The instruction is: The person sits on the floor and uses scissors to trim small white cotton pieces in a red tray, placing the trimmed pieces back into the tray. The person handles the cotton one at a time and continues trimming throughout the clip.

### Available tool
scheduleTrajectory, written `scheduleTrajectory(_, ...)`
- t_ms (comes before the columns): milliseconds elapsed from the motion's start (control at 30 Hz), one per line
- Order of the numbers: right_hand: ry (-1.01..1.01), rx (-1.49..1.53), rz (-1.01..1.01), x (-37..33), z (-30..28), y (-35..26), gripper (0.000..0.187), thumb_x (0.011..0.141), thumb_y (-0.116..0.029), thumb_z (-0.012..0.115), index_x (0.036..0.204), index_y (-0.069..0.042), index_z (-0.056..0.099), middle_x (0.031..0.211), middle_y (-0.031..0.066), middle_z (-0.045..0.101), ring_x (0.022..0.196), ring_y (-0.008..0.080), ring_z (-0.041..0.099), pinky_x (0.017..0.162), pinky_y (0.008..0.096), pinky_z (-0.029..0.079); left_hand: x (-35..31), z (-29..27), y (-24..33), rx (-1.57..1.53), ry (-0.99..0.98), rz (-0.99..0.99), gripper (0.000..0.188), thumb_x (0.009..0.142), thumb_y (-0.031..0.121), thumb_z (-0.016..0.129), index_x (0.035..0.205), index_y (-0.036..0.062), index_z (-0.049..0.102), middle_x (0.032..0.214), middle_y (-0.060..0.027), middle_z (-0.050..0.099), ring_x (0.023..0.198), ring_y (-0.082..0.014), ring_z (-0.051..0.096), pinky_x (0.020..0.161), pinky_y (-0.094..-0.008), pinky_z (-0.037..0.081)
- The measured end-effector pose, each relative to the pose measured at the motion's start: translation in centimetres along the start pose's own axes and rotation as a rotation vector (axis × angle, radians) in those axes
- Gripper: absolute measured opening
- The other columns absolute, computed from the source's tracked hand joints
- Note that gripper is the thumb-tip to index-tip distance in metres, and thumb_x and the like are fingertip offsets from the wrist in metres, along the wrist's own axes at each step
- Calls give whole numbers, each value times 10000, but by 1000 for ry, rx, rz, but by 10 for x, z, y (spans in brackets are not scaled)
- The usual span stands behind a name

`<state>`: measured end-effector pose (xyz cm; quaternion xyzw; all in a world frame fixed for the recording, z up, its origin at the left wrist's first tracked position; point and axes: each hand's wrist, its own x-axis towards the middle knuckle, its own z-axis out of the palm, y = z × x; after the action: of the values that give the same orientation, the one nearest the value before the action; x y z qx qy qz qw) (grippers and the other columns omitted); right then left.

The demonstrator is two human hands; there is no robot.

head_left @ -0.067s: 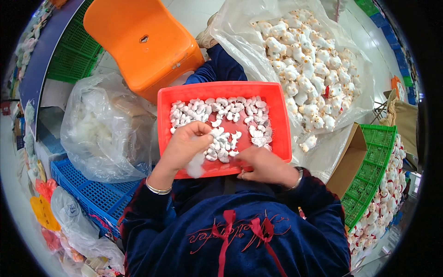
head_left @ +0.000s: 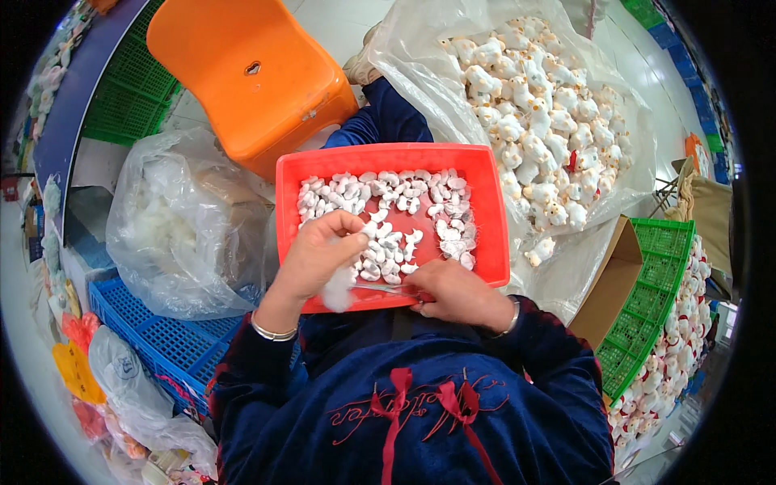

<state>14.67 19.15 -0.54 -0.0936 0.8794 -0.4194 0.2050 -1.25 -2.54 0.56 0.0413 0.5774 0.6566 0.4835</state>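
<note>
A red plastic tray point(head_left: 392, 153) sits in front of me, holding many small white curved plush pieces point(head_left: 388, 255). Over its left near part, my left hand point(head_left: 319, 250) is closed in a pinch. Below those fingers hangs a tuft of white stuffing point(head_left: 337, 291), apparently gripped by them; whether a small piece is pinched too is hidden. My right hand point(head_left: 457, 293), above the tray's near edge, is closed round a slim metal tool point(head_left: 380, 288) that looks like tweezers. Its tip points left toward the stuffing.
Behind the tray at left stands an orange plastic stool point(head_left: 250, 73). A clear bag of stuffing point(head_left: 178, 230) rests by a blue crate point(head_left: 162, 327). At right lie a large clear bag of white plush toys point(head_left: 541, 121), an open cardboard box point(head_left: 610, 283) and a green crate point(head_left: 651, 299).
My right hand has turned slightly, and the metal tool now shows plainly, pointing left. My left hand and the stuffing have shifted slightly to the left.
</note>
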Motion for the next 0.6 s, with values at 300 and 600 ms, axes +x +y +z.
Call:
scheduleTrajectory(300, -21, -130, -314, 10, 3, -16, 142, 827, -178, 620, 871, -42, 615, 827, 128, 662, 845, 337, 654, 747, 450, 509, 12, 20, 63, 42, 6, 112, 147, 943, 66, 667, 1067, -9, 693, 864, 5, 660, 734, -44, 571, 675, -209, 463)
scheduleTrajectory(600, -122, 121, -128, -8, -42, -3, 398, 828, -312, 800, 1123, -61, 712, 939, 168, 719, 911, 342, 696, 798, 434, 537, 44, 40, 1, -189, 36, 73, 180, 965, 70, 607, 1117, 2, 675, 922, -74, 716, 699, -76, 601, 646, -218, 513)
